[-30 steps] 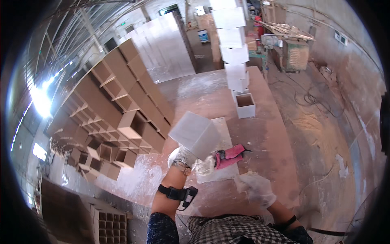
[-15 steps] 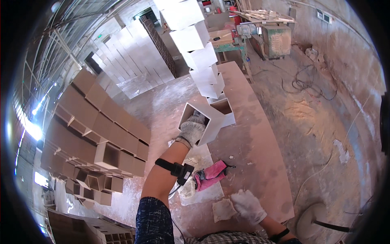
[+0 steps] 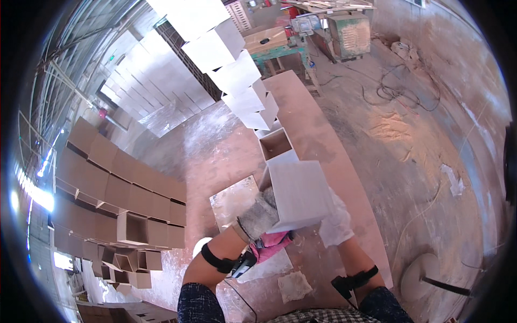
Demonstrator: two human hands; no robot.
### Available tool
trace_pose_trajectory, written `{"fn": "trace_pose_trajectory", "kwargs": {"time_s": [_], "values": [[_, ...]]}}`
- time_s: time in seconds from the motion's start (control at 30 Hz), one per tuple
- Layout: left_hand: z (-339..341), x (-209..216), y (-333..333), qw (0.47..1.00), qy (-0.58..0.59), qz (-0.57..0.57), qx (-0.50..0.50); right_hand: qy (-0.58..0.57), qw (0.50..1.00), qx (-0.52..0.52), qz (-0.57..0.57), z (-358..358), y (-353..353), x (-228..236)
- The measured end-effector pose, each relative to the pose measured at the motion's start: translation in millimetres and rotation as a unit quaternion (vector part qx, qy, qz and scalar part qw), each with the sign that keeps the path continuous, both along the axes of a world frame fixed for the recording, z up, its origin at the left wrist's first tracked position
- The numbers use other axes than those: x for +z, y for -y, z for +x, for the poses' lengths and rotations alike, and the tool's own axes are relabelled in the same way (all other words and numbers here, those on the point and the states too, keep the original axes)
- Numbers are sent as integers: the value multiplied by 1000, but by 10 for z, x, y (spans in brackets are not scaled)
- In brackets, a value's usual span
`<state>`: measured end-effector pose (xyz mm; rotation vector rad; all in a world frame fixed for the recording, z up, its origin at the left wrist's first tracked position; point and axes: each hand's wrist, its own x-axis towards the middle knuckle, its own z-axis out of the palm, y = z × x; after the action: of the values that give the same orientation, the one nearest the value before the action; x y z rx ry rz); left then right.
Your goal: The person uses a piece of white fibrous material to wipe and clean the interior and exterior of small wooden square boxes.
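A white open-ended box is held tilted over the table between my two hands. My left hand, in a grey knit glove, grips it at its open left end, with the fingers partly hidden by the box. In a white glove, my right hand presses against the box's right side; its fingertips are partly out of sight. Behind stands another white box, its brown inside showing. A crumpled pink and grey cloth lies under the held box. Nearer to me lies a cream cloth pad.
A tall stack of white boxes rises at the table's far side. Rows of brown boxes are piled at left. A powdery board lies left of my hand. At right are a round disc on a stand and floor cables.
My right hand has risen from the table to the box's right side. The box has come nearer and turned, showing a broad white face. The view has shifted, too.
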<state>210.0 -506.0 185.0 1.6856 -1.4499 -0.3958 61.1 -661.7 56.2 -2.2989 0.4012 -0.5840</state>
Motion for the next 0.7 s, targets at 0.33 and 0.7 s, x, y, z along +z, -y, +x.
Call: {"fn": "trace_pose_trajectory", "kwargs": {"time_s": [0.33, 0.7], "values": [[1489, 16, 712, 821, 340, 427, 168, 181, 786, -119, 579, -1068, -245, -888], [1980, -173, 1266, 724, 395, 558, 89, 119, 787, -229, 560, -1738, -332, -773]]}}
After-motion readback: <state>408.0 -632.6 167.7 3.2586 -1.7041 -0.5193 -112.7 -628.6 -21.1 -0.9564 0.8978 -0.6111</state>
